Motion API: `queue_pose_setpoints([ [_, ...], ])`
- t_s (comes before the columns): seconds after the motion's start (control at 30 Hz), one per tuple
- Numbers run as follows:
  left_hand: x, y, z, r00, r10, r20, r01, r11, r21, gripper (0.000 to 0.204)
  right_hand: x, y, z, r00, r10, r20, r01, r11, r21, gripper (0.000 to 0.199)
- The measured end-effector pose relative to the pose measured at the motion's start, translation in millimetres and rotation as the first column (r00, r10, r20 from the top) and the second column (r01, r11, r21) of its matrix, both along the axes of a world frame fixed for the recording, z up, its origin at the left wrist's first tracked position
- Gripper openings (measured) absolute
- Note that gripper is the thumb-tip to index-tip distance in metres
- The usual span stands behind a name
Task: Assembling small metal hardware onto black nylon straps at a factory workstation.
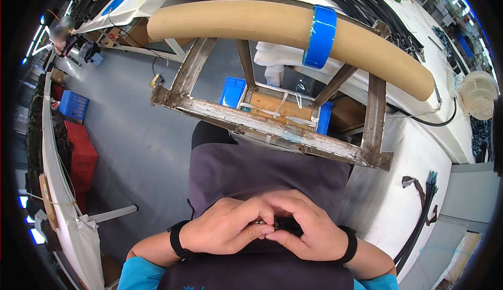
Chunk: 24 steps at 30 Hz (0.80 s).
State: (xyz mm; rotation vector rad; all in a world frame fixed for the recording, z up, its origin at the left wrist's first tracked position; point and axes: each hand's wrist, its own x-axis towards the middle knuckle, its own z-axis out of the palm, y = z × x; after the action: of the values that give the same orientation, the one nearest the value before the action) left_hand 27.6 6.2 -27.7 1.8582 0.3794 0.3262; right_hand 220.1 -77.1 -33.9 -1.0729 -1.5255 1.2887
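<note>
My left hand (226, 228) and my right hand (310, 226) meet above the dark apron on my lap. Their fingers are curled and the thumb tips nearly touch. Between the fingertips sits a small dark, partly shiny thing; the fingers cover most of it, so its kind cannot be made out. Each wrist wears a black band. Just beyond my knees stands a worn metal frame (241, 114), with a long cardboard tube (230, 22) lying across its top. A band of blue tape (320, 36) wraps the tube.
On the right, a white-covered table (403, 148) carries a bundle of black strips (419, 222). More long black strips (361, 12) lie at the back right near a pale fan (478, 93). Blue crates (73, 105) and a red bin (79, 156) stand to the left.
</note>
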Motion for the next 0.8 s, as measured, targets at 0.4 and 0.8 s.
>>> queue_pose_setpoints([
  [0.4,0.6,-2.6,-4.8,0.996,0.093,0.006,-0.075,0.834,-0.546,0.01,7.3,-26.8,-5.4,0.968,-0.24,-0.08,0.215,0.948,-0.236,0.032],
  [0.8,10.5,-3.7,-18.1,0.984,0.169,-0.064,-0.131,0.423,-0.897,0.012,5.5,-21.4,-10.4,0.886,-0.382,0.263,0.346,0.922,0.176,0.029],
])
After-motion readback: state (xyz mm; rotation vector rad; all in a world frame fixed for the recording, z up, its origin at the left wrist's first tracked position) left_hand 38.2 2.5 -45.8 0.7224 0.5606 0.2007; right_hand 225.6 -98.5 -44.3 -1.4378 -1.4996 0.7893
